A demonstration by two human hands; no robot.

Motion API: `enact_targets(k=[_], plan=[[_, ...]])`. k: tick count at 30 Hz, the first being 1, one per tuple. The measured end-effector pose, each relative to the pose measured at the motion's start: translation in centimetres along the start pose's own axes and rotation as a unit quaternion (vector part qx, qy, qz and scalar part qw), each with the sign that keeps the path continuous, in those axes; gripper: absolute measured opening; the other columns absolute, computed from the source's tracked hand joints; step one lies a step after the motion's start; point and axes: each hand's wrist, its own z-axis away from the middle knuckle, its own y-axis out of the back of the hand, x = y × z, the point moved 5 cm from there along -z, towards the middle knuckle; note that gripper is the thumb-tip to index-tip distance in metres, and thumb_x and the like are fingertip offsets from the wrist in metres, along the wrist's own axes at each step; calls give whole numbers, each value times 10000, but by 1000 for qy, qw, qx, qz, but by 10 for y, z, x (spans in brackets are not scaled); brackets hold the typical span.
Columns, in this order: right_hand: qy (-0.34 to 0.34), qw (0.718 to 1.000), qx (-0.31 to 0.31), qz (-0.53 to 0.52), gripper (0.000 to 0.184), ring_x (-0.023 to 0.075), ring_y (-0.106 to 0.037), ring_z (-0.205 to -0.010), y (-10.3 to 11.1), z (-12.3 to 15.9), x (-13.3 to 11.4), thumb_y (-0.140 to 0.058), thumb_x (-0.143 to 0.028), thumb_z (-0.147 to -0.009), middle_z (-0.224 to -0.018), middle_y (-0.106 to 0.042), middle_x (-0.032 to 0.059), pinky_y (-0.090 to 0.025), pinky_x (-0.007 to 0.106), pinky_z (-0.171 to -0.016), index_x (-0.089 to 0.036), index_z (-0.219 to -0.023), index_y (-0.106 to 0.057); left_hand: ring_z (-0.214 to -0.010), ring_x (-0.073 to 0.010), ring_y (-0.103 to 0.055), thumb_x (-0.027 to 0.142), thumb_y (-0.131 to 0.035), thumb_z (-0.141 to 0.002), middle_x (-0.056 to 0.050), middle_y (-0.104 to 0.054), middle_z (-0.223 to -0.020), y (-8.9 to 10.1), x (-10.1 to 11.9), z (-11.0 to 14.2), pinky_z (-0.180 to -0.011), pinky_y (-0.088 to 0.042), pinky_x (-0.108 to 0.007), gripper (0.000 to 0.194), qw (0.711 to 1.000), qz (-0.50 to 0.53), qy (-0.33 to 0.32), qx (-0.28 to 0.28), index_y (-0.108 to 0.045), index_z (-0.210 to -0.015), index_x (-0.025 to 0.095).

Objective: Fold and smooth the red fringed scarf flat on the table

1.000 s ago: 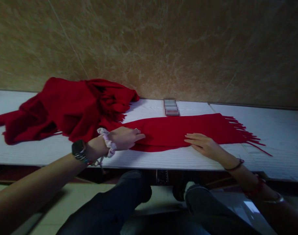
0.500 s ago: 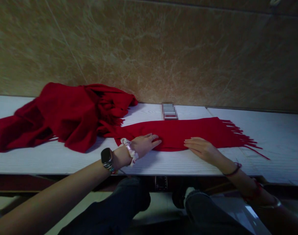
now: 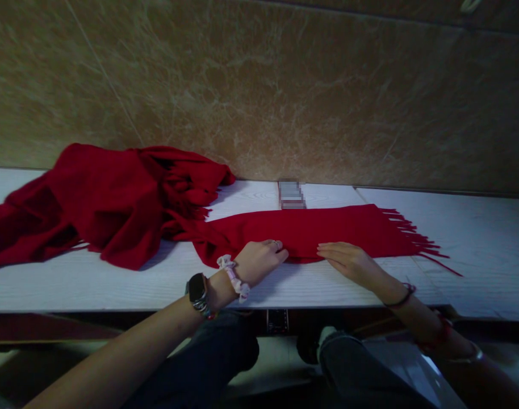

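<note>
A red fringed scarf (image 3: pixel 319 227) lies lengthwise in a flat strip, its tassels pointing right. Toward the left it runs into a crumpled heap of red scarf cloth (image 3: pixel 110 199) with more fringe; whether heap and strip are one piece I cannot tell. My left hand (image 3: pixel 262 262), wearing a ring, a scrunchie and a dark watch, has its fingers curled closed at the strip's near edge, fingertips partly hidden. To its right, my right hand (image 3: pixel 351 262) rests with fingers stretched out over the same edge, pressing on the cloth.
The scarf lies on a narrow white wood-grain tabletop (image 3: pixel 127 289) against a brown marbled wall (image 3: pixel 242 96). Behind the strip sits a small blurred-out rectangular item (image 3: pixel 291 195). My legs (image 3: pixel 200 358) are below the front edge.
My left hand has moved slightly right and nearer me, its fingers going from stretched out to curled at the scarf's edge. The right hand stays about where it was. The view has shifted slightly.
</note>
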Motion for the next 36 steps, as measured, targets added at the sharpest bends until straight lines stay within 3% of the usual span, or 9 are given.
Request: enact_targets(k=[9,16,21,29,36], plan=[[-7,1000,-8,8,279,174,-598,-971,-3,5,3,-441,-91,-816,-1013,-662,80,-508,346,-835,-161,-1009,-631,-827,-178,-512,145,-404,-871,-79,-569,-864,0,1,4,-555,-468,-245,178,999,-17,-23,27,-582,-888,143],[-9,999,-31,23,329,167,-583,-1001,-3,8,3,-398,-36,-811,-1048,-648,75,-496,341,-851,-153,-1026,-619,-878,-169,-540,71,-415,-847,-74,-588,-994,-2,-4,14,-616,-485,-246,281,999,0,-32,-25,-527,-1091,154],[-11,1000,-20,1,280,171,-590,-982,-1,7,4,-415,-64,-816,-1025,-656,90,-500,329,-839,-130,-969,-641,-930,-188,-552,46,-415,-828,-79,-554,-1126,-1,-2,19,-628,-501,-258,392,998,3,7,-67,-466,-1191,184],[-16,1000,-17,5,234,171,-592,-971,-1,6,4,-449,-127,-833,-1004,-664,76,-493,344,-846,-138,-989,-623,-825,-193,-565,89,-414,-846,-94,-594,-907,6,6,10,-583,-502,-280,224,999,-10,4,-43,-562,-1011,119],[-35,999,-12,2,219,168,-601,-948,-3,8,9,-456,-139,-830,-984,-669,67,-505,341,-825,-165,-948,-639,-846,-193,-560,77,-391,-857,-106,-575,-968,2,7,10,-537,-503,-257,305,997,-14,9,-79,-507,-1134,131]])
